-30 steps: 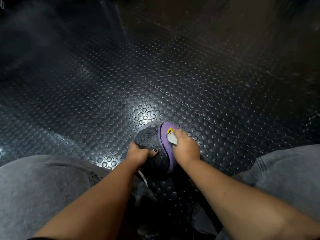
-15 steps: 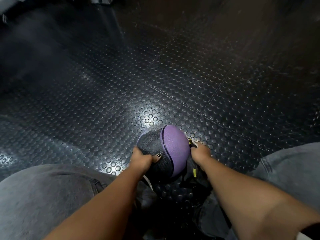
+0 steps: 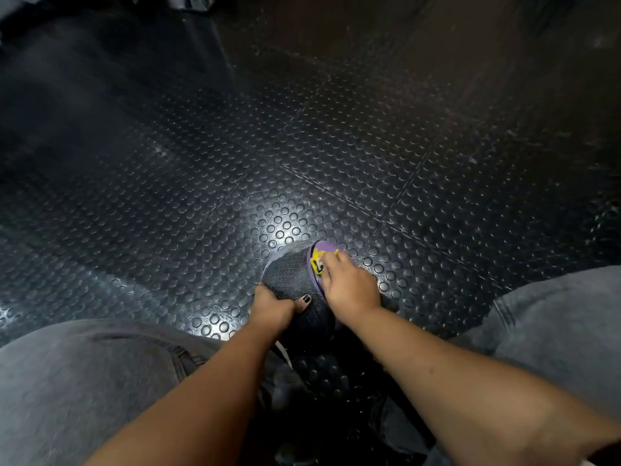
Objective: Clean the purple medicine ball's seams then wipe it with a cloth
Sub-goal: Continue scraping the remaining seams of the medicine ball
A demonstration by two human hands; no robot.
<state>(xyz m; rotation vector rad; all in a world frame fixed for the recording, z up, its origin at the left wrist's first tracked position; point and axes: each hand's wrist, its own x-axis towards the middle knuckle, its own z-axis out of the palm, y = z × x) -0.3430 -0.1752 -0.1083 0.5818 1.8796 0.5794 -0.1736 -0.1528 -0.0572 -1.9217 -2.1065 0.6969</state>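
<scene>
The purple and dark grey medicine ball (image 3: 289,275) rests on the studded floor between my knees. My left hand (image 3: 271,307) grips its near left side, thumb with a dark nail pressed onto the grey panel. My right hand (image 3: 347,286) lies over the top right of the ball and holds a small yellow, black and white brush (image 3: 317,261), whose head sits on the seam between the grey and purple panels. Most of the purple panel is hidden under my right hand.
Black rubber floor with raised round studs (image 3: 302,156) spreads all around, with tile joints crossing it. My knees in grey trousers flank the ball, the left knee (image 3: 84,381) and the right knee (image 3: 554,331). A dark object (image 3: 188,0) lies at the top edge.
My right hand came back from the ball's right side onto its top, bringing the brush to the seam. The ball turned so less purple shows. My left hand kept its grip.
</scene>
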